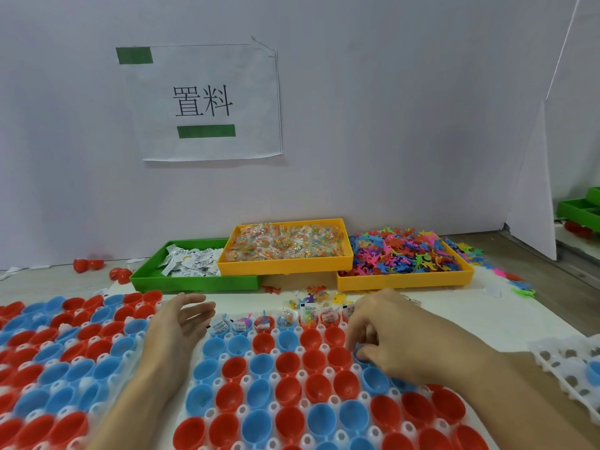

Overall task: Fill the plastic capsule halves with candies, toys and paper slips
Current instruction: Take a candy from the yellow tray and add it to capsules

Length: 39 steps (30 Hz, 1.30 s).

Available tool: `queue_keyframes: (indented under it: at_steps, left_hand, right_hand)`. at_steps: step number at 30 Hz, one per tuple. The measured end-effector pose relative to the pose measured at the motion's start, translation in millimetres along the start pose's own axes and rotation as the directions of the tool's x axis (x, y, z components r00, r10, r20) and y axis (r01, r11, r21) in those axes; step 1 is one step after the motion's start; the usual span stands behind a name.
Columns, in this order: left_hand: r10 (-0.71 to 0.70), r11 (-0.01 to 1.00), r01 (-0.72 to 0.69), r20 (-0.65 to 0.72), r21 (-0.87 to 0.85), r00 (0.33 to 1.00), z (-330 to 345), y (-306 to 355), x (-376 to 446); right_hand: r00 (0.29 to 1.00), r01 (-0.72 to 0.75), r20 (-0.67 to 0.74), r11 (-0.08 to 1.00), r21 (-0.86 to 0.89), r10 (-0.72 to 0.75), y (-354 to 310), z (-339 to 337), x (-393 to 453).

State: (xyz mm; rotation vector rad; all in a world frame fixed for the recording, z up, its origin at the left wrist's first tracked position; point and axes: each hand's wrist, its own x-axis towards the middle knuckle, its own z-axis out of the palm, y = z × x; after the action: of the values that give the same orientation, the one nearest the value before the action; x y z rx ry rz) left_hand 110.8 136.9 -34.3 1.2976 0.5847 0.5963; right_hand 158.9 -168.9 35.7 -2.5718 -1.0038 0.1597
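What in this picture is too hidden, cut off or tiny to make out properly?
- Head view: whatever the right hand holds, if anything; its curled fingers hide it.
- Print on the paper slips in the green tray: too small to read.
- Green trays at far right: cut off by the frame edge and a white panel.
- Nearest capsule halves: cut off by the bottom edge.

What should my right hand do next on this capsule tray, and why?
Probably finish dropping into the second-row capsule under your right hand, then reach to the candy tray. Only the back row shows fillings; the rows nearer you look empty. Whether your fingers hold anything is unclear.
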Motion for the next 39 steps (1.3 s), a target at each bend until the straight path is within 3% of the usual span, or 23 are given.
queue_keyframes:
  at_steps: [8,13,17,20,22,26,33,39]
  left_hand:
    - [0.001,1.0,-0.001,0.001,0.0,1.0,0,0,0]
    - [0.0,1.0,0.0,0.008,-0.009,1.0,0,1,-1]
    - [-0.002,1.0,0.002,0.008,-0.008,1.0,1,1,-1]
    - [-0.002,1.0,0.002,0.012,-0.007,1.0,0,0,-1]
    - [0.002,1.0,-0.002,0.019,-0.001,1.0,0,0,-1]
    - [0.006,1.0,-0.006,0.02,0.005,1.0,0,0,-2]
    - [0.018,0.999,-0.019,0.032,0.027,0.999,1,0,-3]
    - [0.006,1.0,-0.006,0.03,0.01,1.0,3,2,-4]
  right_hand:
    - [1.0,-0.021,0.009,1.0,0.001,0.021,1,-2,3]
    - [0.999,0.038,-0.019,0.997,0.061,-0.037,7,-5,1]
    - [0.966,0.1,-0.25,0.989,0.11,-0.07,19,-19,-1]
    - [0.896,0.079,-0.445,0.982,0.171,0.005,39,-26,1]
    - [0.872,0.003,-0.483,0.986,0.168,0.08,55,-25,4]
    - [0.861,-0.155,-0.462,0.975,0.159,0.213,82,-15,12]
    - [0.85,-0.299,-0.402,0.94,0.165,0.341,105,1,16]
    - [0.856,-0.427,-0.298,0.903,0.053,0.422,110,15,17]
